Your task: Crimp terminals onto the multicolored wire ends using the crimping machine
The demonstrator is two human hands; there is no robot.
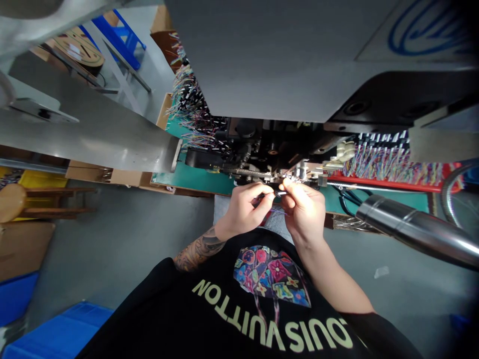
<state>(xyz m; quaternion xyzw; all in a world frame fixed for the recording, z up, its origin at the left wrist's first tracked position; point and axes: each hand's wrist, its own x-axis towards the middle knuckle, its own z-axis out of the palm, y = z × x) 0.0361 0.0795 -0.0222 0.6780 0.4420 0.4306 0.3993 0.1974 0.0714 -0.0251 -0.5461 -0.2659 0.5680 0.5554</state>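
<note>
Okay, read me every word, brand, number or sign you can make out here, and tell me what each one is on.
"LOUIS VUITTON": pale block letters, upside down in this view, across the person's black T-shirt.
Blue curved logo on the grey machine housing: cut off by the frame, no letters readable.
Round wooden cable reel, upper left: markings too blurred to read.

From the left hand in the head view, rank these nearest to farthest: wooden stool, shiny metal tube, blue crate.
From the left hand:
1. Shiny metal tube, off to the right.
2. Blue crate, low on the left.
3. Round wooden stool, far left.
</note>
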